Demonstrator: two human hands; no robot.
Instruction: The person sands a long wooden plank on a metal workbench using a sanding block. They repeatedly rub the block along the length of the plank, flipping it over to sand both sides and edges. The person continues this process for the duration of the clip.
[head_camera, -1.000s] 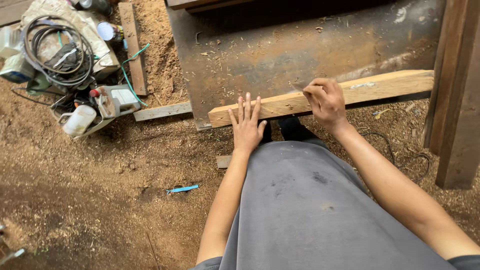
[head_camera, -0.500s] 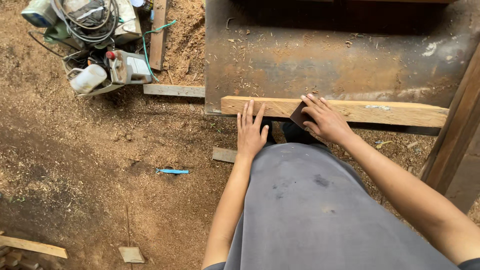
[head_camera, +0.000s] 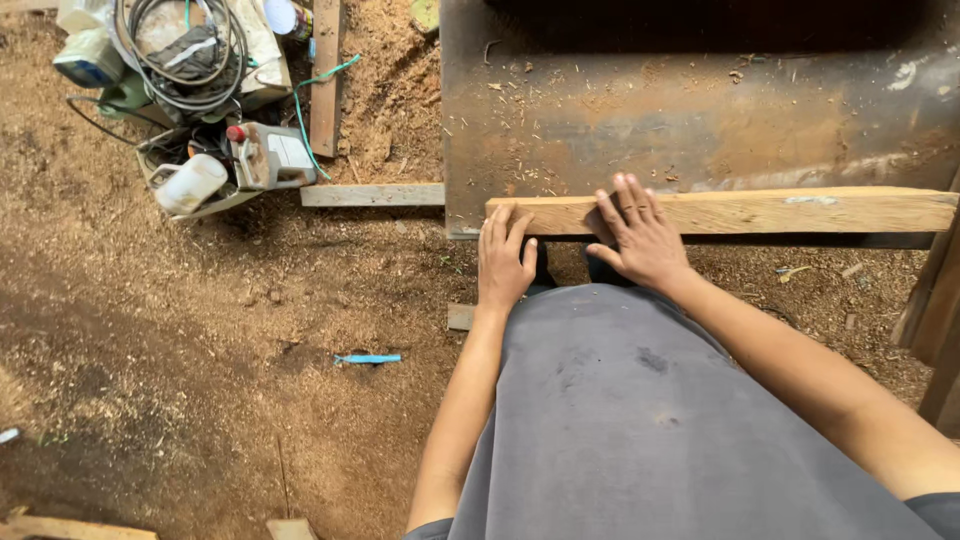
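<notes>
A long pale wooden plank (head_camera: 760, 211) lies across the near edge of a rusty metal machine table (head_camera: 690, 110). My left hand (head_camera: 503, 260) rests flat, fingers spread, with its fingertips on the plank's left end. My right hand (head_camera: 637, 234) presses flat on the plank a little to the right, fingers spread. Neither hand grips anything. My grey shirt (head_camera: 640, 420) fills the lower middle of the view.
Sawdust covers the ground (head_camera: 200, 350). A pile of cables, plastic jugs and a white container (head_camera: 190, 90) sits at the upper left. A short board (head_camera: 372, 194) lies left of the table. A blue marker (head_camera: 367, 358) lies on the sawdust. A wooden post (head_camera: 935, 310) stands at the right.
The plank has swung from tilted to level along the table's edge. My right hand went from curled on its top to lying flat on it. The view shifted left.
</notes>
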